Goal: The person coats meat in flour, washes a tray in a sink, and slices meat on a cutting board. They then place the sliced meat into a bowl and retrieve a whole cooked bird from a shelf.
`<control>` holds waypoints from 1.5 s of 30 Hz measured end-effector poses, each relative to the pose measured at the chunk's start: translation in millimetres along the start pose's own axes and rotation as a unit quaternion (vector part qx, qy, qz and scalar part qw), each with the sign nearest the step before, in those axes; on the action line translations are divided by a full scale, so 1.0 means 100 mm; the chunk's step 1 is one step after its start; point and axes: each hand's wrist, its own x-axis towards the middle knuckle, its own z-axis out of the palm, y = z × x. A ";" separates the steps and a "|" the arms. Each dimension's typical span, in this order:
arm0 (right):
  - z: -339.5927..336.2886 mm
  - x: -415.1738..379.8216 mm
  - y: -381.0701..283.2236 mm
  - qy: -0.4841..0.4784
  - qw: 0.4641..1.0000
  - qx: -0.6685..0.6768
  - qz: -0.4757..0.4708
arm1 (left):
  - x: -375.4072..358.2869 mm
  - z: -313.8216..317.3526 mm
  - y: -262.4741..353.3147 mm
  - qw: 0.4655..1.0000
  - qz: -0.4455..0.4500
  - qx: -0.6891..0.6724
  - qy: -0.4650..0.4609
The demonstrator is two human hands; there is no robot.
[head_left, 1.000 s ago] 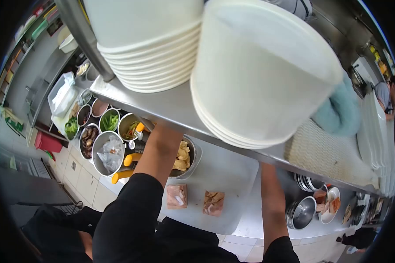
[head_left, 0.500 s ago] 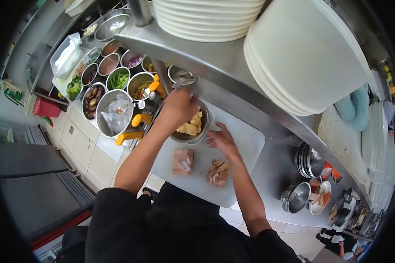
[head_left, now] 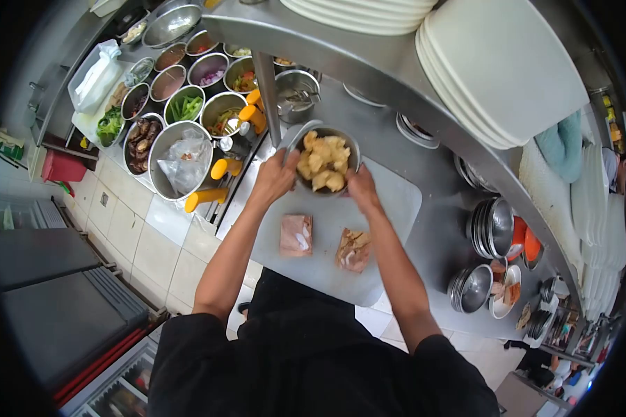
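Both hands are on a metal bowl holding golden fried-looking pieces. My left hand grips its left rim, where a second rim or bowl edge shows behind. On the bowl's right side is my right hand, its fingers closed on the rim. Below the bowl, on the white cutting board, lie a pinkish block with white bits and a browner topped block.
Metal containers of vegetables, orange-handled tools and a bin with plastic bags stand left. A steel shelf with stacked white plates overhangs the counter. Steel bowls sit right. People are visible at lower right.
My left hand has moved down from the utensils above the bowl to its rim. My right hand has closed on the other side. The bowl sits higher in view.
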 end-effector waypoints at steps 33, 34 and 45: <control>-0.68 -1.36 0.27 0.109 0.845 -0.477 -0.215 | -1.25 0.73 -0.13 0.940 0.178 0.291 0.017; -0.79 -1.29 0.27 0.098 0.830 -0.490 -0.247 | -1.27 0.81 -0.18 0.932 0.165 0.322 0.023; -0.60 -1.50 0.30 0.137 0.809 -0.343 -0.458 | -0.83 -1.04 -0.79 0.846 0.137 0.383 0.344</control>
